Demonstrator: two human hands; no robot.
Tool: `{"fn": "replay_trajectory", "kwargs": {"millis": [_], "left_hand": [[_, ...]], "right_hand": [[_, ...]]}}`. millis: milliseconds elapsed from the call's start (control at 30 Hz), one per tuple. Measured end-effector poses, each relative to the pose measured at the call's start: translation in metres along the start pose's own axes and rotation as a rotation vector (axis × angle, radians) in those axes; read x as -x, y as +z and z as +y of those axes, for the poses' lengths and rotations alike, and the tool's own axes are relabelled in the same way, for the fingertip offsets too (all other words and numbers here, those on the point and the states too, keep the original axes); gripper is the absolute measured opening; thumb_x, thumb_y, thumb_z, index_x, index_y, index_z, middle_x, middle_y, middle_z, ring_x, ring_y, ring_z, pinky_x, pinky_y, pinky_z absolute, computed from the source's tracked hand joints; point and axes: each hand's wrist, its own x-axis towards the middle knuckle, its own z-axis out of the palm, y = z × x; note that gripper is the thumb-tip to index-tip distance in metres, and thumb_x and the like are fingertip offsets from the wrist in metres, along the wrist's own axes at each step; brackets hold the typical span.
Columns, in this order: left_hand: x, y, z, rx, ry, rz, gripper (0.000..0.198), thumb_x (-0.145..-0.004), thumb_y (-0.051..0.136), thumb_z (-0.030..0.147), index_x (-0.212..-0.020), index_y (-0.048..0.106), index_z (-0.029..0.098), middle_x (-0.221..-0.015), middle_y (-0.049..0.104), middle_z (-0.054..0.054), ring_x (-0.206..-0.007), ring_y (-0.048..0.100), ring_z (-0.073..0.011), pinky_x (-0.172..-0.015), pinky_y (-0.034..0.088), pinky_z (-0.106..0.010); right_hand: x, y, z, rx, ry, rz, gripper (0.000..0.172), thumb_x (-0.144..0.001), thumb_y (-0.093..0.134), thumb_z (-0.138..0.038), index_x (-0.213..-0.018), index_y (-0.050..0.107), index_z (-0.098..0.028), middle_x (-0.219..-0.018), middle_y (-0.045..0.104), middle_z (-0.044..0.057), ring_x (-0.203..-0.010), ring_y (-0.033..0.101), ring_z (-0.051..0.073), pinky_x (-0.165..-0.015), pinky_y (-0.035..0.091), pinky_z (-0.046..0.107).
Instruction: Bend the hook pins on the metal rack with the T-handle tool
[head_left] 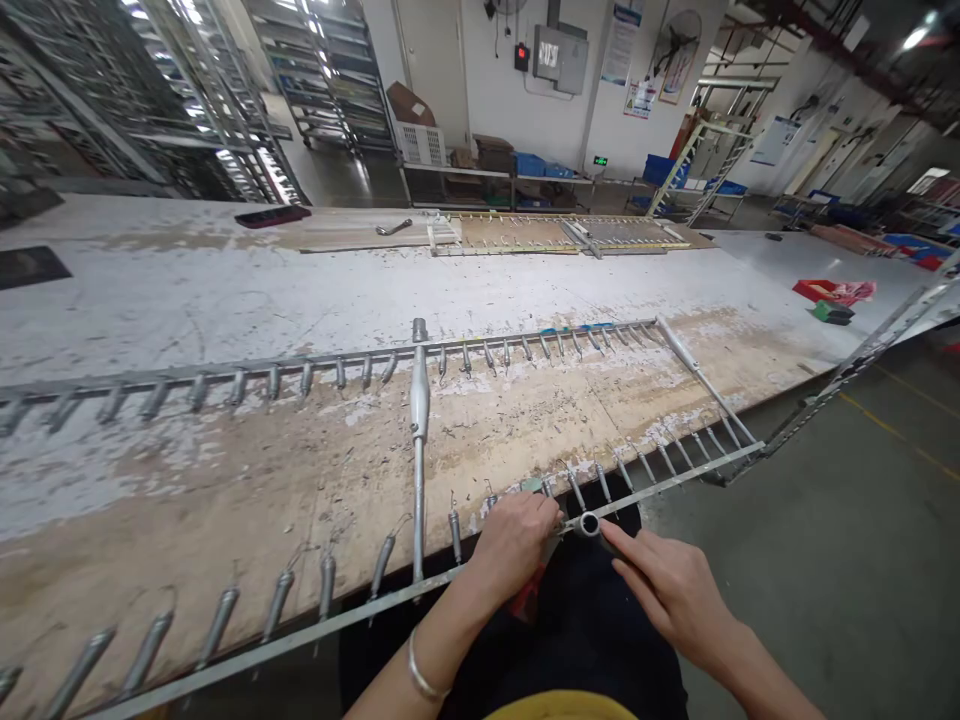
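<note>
A long metal frame [322, 632] lies along the bench's near edge, with rows of small coil springs [279, 603] hooked to both its rails. My left hand [517, 540] is closed at the near rail; a red piece [526, 598] shows beneath it, mostly hidden, and its grip is hard to make out. Just right of it, a tool with a round hollow metal end [589, 524] sits against the rail. My right hand [679, 590] grips this tool, index finger stretched toward the ring. A crossbar with a thick sleeve [419, 400] joins the two rails.
The worn bench top [262, 300] carries a second frame [510, 250], a wrench [394, 228] and a dark red-edged object [272, 216] at the back. A red tray [817, 290] and green block [832, 312] lie right. Tall racks [322, 80] stand behind.
</note>
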Motion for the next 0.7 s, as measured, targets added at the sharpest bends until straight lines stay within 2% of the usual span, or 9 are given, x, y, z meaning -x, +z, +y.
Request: {"fn": "replay_trajectory", "kwargs": {"millis": [133, 167, 200, 333, 367, 500, 533, 633, 700], "left_hand": [[0.0, 0.001, 0.0, -0.01, 0.003, 0.0, 0.024, -0.093, 0.046, 0.02, -0.072, 0.056, 0.017, -0.066, 0.059, -0.002, -0.064, 0.054, -0.0158, -0.059, 0.033, -0.027], [0.0, 0.001, 0.0, -0.014, 0.001, 0.001, 0.024, -0.093, 0.046, 0.02, -0.072, 0.056, 0.018, -0.066, 0.06, -0.002, -0.064, 0.054, -0.0161, -0.059, 0.033, -0.027], [0.0, 0.002, 0.0, -0.018, -0.001, 0.003, 0.024, -0.093, 0.047, 0.02, -0.071, 0.056, 0.018, -0.066, 0.06, -0.002, -0.064, 0.054, -0.0163, -0.059, 0.032, -0.027], [0.002, 0.002, 0.0, -0.026, -0.001, 0.0, 0.024, -0.093, 0.047, 0.02, -0.071, 0.056, 0.018, -0.065, 0.059, -0.002, -0.064, 0.054, -0.0161, -0.059, 0.032, -0.027], [0.002, 0.002, -0.001, -0.026, 0.003, 0.0, 0.023, -0.093, 0.047, 0.02, -0.071, 0.056, 0.018, -0.065, 0.059, -0.002, -0.064, 0.054, -0.0161, -0.059, 0.033, -0.027], [0.001, 0.001, 0.0, -0.026, 0.002, -0.009, 0.024, -0.093, 0.046, 0.02, -0.072, 0.056, 0.017, -0.066, 0.06, -0.003, -0.065, 0.054, -0.016, -0.059, 0.033, -0.027], [0.0, 0.001, 0.0, -0.026, 0.0, -0.012, 0.024, -0.093, 0.046, 0.019, -0.071, 0.056, 0.017, -0.066, 0.059, -0.003, -0.064, 0.054, -0.0159, -0.058, 0.032, -0.027], [0.0, 0.001, 0.0, -0.028, -0.003, -0.006, 0.023, -0.092, 0.047, 0.019, -0.071, 0.056, 0.017, -0.064, 0.059, -0.002, -0.063, 0.053, -0.0159, -0.058, 0.032, -0.026], [0.0, 0.002, 0.0, -0.027, -0.004, 0.004, 0.024, -0.092, 0.047, 0.019, -0.071, 0.056, 0.017, -0.064, 0.059, -0.002, -0.063, 0.053, -0.0159, -0.058, 0.032, -0.026]], "right_hand": [[0.001, -0.003, 0.0, -0.17, -0.023, 0.2, 0.041, -0.094, 0.048, -0.012, -0.133, 0.051, -0.021, -0.071, 0.06, 0.001, -0.059, 0.057, 0.015, -0.055, 0.042, 0.026], [0.001, -0.003, 0.0, -0.179, -0.034, 0.215, 0.04, -0.094, 0.047, -0.011, -0.132, 0.052, -0.022, -0.071, 0.06, 0.002, -0.059, 0.056, 0.015, -0.055, 0.041, 0.026], [0.001, -0.001, 0.0, -0.154, -0.041, 0.188, 0.039, -0.094, 0.046, -0.012, -0.131, 0.053, -0.022, -0.07, 0.06, 0.002, -0.058, 0.056, 0.015, -0.054, 0.04, 0.026], [0.001, 0.001, 0.001, 0.028, -0.024, -0.055, 0.038, -0.097, 0.045, -0.019, -0.134, 0.052, -0.021, -0.069, 0.059, 0.001, -0.055, 0.054, 0.013, -0.051, 0.038, 0.024], [0.001, -0.001, 0.001, 0.006, -0.021, -0.04, 0.039, -0.097, 0.046, -0.018, -0.135, 0.051, -0.021, -0.07, 0.059, 0.001, -0.056, 0.055, 0.013, -0.052, 0.038, 0.024], [-0.001, -0.005, -0.003, -0.172, -0.045, 0.179, 0.04, -0.094, 0.047, -0.013, -0.133, 0.051, -0.021, -0.071, 0.06, 0.001, -0.06, 0.057, 0.015, -0.055, 0.042, 0.026], [-0.001, -0.003, -0.003, -0.151, -0.048, 0.172, 0.038, -0.094, 0.046, -0.013, -0.132, 0.052, -0.021, -0.07, 0.06, 0.002, -0.059, 0.057, 0.015, -0.054, 0.042, 0.026], [-0.001, 0.005, 0.001, -0.005, -0.016, -0.009, 0.037, -0.097, 0.045, -0.018, -0.133, 0.053, -0.02, -0.069, 0.06, 0.001, -0.055, 0.057, 0.014, -0.05, 0.04, 0.024], [0.001, 0.007, 0.004, -0.033, -0.007, -0.018, 0.038, -0.096, 0.047, -0.019, -0.133, 0.053, -0.021, -0.07, 0.062, 0.001, -0.056, 0.058, 0.014, -0.051, 0.043, 0.024]]}}
